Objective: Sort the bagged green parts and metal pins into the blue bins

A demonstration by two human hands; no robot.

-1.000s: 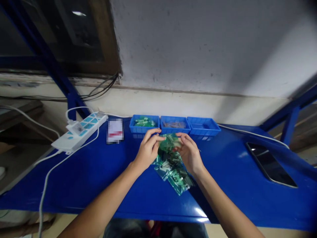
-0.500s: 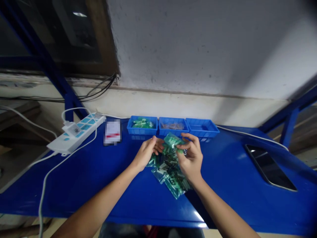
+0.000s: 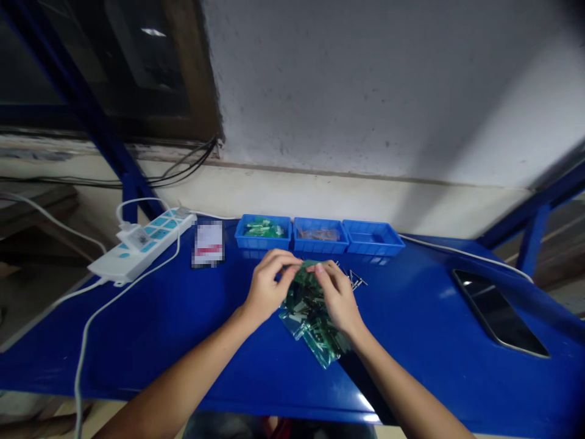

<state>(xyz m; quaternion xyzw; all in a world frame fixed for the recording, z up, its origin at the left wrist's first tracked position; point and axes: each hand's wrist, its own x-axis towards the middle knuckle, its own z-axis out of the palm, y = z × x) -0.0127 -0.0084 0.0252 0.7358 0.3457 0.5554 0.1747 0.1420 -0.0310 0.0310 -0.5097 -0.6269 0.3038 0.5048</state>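
Note:
A pile of small clear green packets [image 3: 315,323] holding metal parts lies on the blue table [image 3: 183,323] in front of me. My left hand [image 3: 267,289] and my right hand [image 3: 336,296] both rest on the far end of the pile, fingers curled and pinching the same green packet [image 3: 307,274] between them. A few loose metal pins [image 3: 354,279] lie just right of my right hand.
Three small blue trays stand in a row at the back: left tray [image 3: 262,232] with green packets, middle tray [image 3: 319,235] with brownish parts, right tray [image 3: 372,236]. A white power strip [image 3: 141,245] with cables lies at left, a card [image 3: 208,242] beside it, a phone [image 3: 498,311] at right.
My right hand had lifted a green packet toward the trays; now both hands are back down on the pile, pinching a packet. Metal pins now show beside my right hand.

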